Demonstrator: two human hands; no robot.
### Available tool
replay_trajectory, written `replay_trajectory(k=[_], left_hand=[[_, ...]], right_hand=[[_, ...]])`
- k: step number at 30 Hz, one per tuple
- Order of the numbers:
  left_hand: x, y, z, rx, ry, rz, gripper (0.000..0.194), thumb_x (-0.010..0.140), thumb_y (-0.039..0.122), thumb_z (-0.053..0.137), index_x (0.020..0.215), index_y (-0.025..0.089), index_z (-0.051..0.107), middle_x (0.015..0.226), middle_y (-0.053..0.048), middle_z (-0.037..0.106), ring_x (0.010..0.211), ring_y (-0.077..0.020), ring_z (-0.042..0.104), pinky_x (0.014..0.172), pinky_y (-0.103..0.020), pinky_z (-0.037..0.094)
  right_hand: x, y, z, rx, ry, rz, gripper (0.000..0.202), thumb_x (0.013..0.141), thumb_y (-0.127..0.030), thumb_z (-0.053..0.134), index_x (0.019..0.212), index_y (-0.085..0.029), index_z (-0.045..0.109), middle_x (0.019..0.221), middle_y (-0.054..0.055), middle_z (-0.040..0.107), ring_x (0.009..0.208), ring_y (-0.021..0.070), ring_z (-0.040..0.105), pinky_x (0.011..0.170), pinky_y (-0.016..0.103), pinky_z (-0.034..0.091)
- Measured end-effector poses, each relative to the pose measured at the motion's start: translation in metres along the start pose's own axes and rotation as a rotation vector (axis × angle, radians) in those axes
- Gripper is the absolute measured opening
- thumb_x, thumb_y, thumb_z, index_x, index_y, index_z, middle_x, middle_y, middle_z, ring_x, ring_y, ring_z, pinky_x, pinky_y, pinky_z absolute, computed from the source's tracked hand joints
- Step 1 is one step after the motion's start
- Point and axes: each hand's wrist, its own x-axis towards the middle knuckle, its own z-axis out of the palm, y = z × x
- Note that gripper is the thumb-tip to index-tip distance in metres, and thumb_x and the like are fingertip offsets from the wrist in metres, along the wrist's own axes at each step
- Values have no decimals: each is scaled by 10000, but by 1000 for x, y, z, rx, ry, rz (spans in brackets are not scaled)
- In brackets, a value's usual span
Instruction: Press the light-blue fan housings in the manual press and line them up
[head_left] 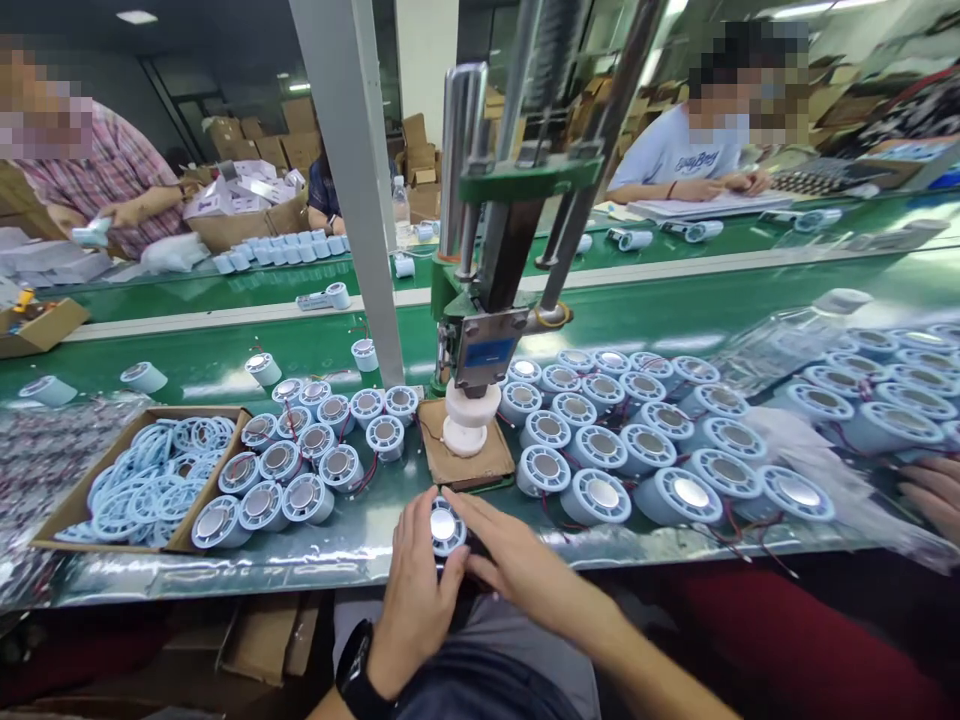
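At the bench's front edge, my left hand and my right hand close around one light-blue round housing with a silver disc in its top. Its lower part is hidden by my fingers. A dark watch is on my left wrist. Just beyond my fingertips stands a hand press, its white round head over a white round seat on a brown board. Similar housings with thin red wires stand in groups left and right of the press.
On the left, a cardboard box holds many loose light-blue rings. Clear plastic bags lie on the right. Another person's hand rests at the right edge. Across the green conveyor, two people sit working beside a grey post.
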Motion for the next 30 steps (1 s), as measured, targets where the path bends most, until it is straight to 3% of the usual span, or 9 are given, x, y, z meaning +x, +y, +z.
replay_trajectory(k=[2, 5, 7, 10, 12, 16, 21, 26, 30], left_hand=[[1, -4, 0, -25, -15, -6, 544, 941, 316, 480, 1452, 162, 374, 1474, -168, 444, 1391, -285, 400, 1149, -514, 339], [4, -5, -4, -70, -2, -40, 549, 883, 342, 547, 1388, 143, 465, 1406, -172, 535, 1318, -306, 494, 1111, -518, 388], [7, -2, -8, -91, 32, -85, 549, 806, 334, 621, 1313, 141, 543, 1307, -162, 620, 1217, -318, 581, 1060, -513, 440], [22, 7, -19, -117, 95, -113, 535, 711, 304, 692, 1220, 156, 620, 1166, -123, 702, 1075, -308, 658, 985, -482, 499], [42, 16, -29, -139, 136, -81, 531, 691, 300, 716, 1198, 163, 638, 1132, -105, 718, 1040, -290, 670, 968, -452, 509], [95, 32, -37, -193, 207, 21, 533, 677, 304, 754, 1174, 141, 650, 1114, -109, 719, 1011, -273, 671, 958, -424, 507], [139, 47, -14, -416, 54, 94, 538, 671, 258, 768, 1175, 125, 633, 1155, -115, 703, 1032, -254, 656, 952, -386, 500], [144, 42, -3, -453, -42, 106, 513, 675, 257, 777, 1149, 116, 643, 1125, -108, 712, 1040, -262, 651, 975, -401, 484], [138, 28, 2, -468, -2, 155, 672, 699, 237, 771, 1320, 140, 533, 1304, -126, 628, 1197, -270, 588, 1068, -409, 428]], right_hand=[[19, -20, -59, -125, 60, -98, 684, 805, -93, 635, 1450, -249, 470, 1377, 61, 564, 1249, 218, 583, 1057, 378, 517], [67, -66, -164, -400, 523, -252, 494, 865, -165, 613, 1356, -186, 557, 1298, 46, 621, 1237, 192, 583, 1087, 374, 471], [108, -95, -226, -532, 804, -219, 470, 893, -220, 563, 1350, -116, 533, 1321, 37, 599, 1282, 167, 522, 1089, 309, 392], [168, -117, -279, -357, 832, -100, 542, 919, -371, 397, 1337, -34, 468, 1324, 74, 584, 1164, 112, 582, 861, 180, 424], [198, -117, -287, -144, 733, -94, 685, 911, -401, 112, 1289, 82, 418, 1183, 118, 637, 937, 56, 655, 696, 128, 406], [216, -104, -277, -70, 757, -116, 955, 632, -286, -288, 1141, 256, 310, 931, 67, 632, 630, -52, 574, 554, 92, 288], [211, -94, -277, -11, 711, -169, 770, 864, -448, -61, 1111, 32, 487, 1001, 37, 702, 505, -111, 551, 525, 51, 270], [219, -102, -284, -17, 715, -104, 622, 936, -357, -9, 1082, -36, 503, 1008, -6, 705, 570, -116, 582, 538, 50, 308], [165, -119, -274, 0, 788, -161, 475, 974, -269, 156, 1055, -80, 584, 1063, -25, 680, 737, -49, 645, 640, 98, 427]])
